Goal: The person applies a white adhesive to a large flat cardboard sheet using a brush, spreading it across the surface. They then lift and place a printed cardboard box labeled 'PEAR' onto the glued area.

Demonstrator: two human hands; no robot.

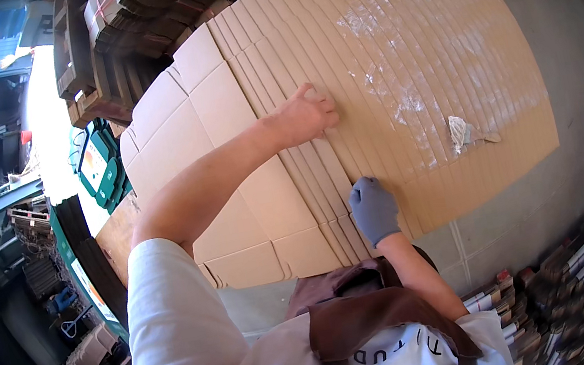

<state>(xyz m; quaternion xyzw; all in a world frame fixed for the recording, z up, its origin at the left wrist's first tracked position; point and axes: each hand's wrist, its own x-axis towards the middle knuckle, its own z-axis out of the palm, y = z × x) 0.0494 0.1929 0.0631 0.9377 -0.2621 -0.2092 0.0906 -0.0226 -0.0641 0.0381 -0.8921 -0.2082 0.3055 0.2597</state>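
Observation:
Flattened cardboard boxes (253,181) lie overlapped in front of me, their edges stepped in narrow strips. My left hand (303,114) is bare, its fingers curled down at the strip edges near the middle of the row. Closer to my body, my right hand (373,209), in a grey glove, is closed against the near part of the same strips. Both hands' fingertips are partly hidden. White smears mark the strips on the right. On them rests a brush (462,134) with pale bristles and a short handle, apart from both hands.
Bundled cardboard (144,9) is stacked along the far side, beside a wooden pallet (95,84). Green and white printed cut-outs (100,165) are at the left. More stacked cardboard (583,280) stands at the lower right, across the grey floor (555,34).

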